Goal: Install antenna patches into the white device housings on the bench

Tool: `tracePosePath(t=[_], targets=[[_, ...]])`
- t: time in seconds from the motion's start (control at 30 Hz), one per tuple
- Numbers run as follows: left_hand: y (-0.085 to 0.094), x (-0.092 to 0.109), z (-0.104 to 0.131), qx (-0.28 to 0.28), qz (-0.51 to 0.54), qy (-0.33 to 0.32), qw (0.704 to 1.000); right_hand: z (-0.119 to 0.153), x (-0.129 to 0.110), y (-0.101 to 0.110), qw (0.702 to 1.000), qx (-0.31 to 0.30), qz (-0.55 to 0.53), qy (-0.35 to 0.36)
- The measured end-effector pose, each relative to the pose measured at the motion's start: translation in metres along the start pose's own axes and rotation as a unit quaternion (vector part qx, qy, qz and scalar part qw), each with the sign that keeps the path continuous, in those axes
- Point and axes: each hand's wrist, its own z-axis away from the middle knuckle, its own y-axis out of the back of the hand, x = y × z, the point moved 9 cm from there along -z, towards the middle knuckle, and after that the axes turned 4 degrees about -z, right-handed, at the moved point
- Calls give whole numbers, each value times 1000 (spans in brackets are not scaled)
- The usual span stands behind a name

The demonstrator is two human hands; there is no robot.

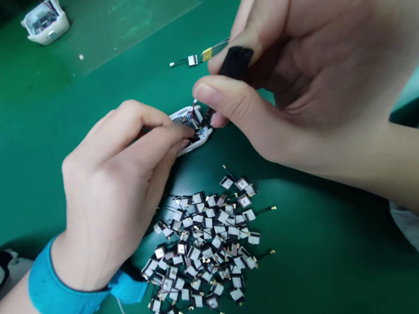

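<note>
My left hand pinches a small white device housing with an exposed circuit board inside, its fingertips pressing on the board and hiding the near-left part. My right hand is closed around a black tool, which looks like tweezers. The tool's dark tip reaches the right end of the housing, beside a thin red wire and a small white connector. Whether the tip grips anything is too small to tell.
Below the hands lies a heap of small square antenna modules with black leads. One similar module lies beyond, near a yellow-marked piece. Another open white housing stands at the far left. A blue wrist strap circles my left wrist, its cord trailing down.
</note>
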Motion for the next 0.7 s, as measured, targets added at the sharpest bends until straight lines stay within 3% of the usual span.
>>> tracePosePath(t=[0.17,0.7], targets=[[-1,1,-1,2,-4,-11,1000,-2,7,-1,999,-7,-2,-49],[-3,-3,-2,-13,-6,14,1000,1,10,-2,998,-16,-4,-53]])
